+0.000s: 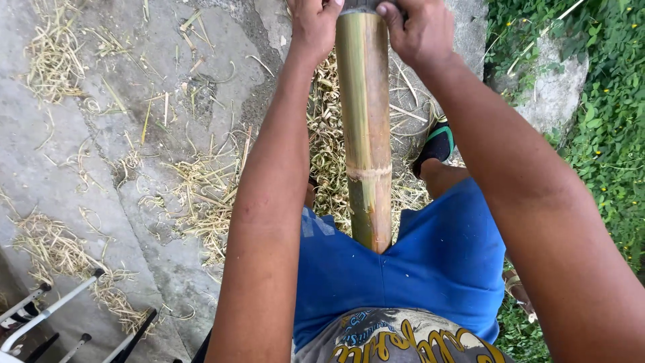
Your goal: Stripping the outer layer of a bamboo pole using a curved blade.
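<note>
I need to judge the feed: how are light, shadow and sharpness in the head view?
Head view: even, soft daylight, no hard shadows or glare; bamboo and both forearms sharp; left hand and right hand cut by the top edge; wide-angle bend at the edges.

Bamboo pole (363,128) blocks centre; open concrete (121,168) left (shavings (201,188) litter it); stone (554,87), plants crowd right.

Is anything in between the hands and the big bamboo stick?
Nothing visible. The left hand and right hand both sit at the bamboo pole, one on each side near the picture's top edge. Something grey lies across the pole between them, mostly cut off.
</note>
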